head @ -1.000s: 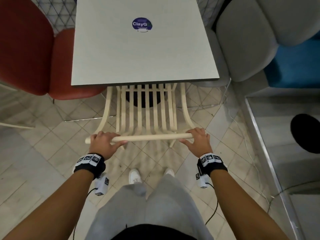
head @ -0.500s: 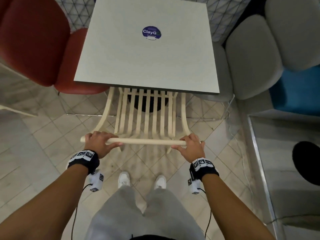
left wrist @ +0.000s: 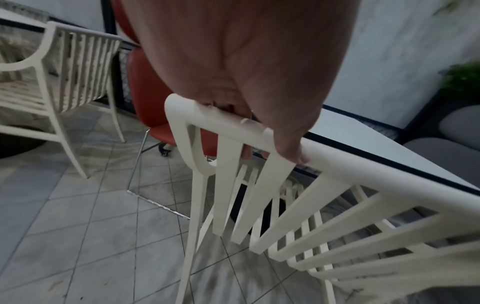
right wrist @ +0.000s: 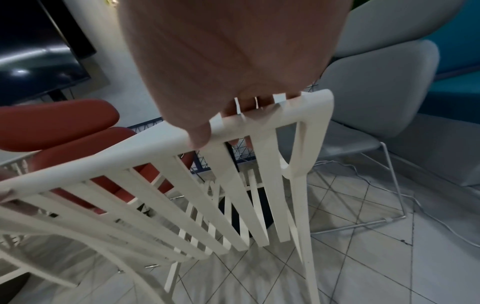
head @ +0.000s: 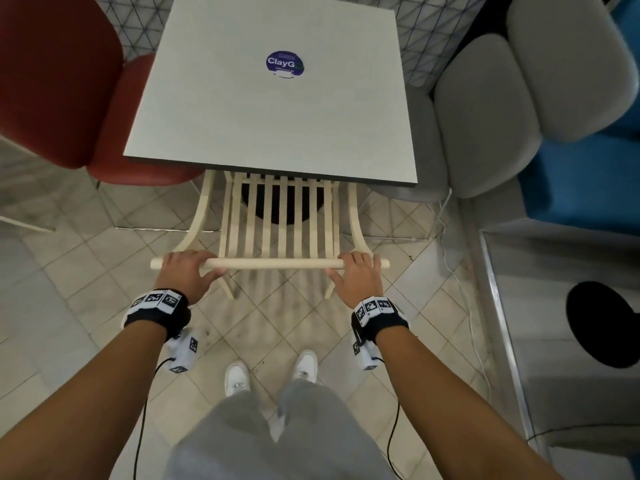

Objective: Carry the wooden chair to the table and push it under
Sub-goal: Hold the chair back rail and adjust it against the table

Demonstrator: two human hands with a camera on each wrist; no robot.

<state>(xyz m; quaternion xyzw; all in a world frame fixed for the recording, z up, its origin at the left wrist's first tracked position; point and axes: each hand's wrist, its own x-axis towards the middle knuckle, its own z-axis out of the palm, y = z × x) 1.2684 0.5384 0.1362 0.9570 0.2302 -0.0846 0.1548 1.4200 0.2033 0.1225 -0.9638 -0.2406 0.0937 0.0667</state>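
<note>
Cream slatted wooden chair is sliding under the square grey worktop; you are gripping its top rail with your left hand and right hand, risking its armrests jamming against the edge.

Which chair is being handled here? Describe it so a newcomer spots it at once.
Find the square grey table with its round purple sticker. At its near edge stands the cream slatted chair, both hands gripping its top rail. Its neighbours are padded: the red chair and the grey chair.
</note>
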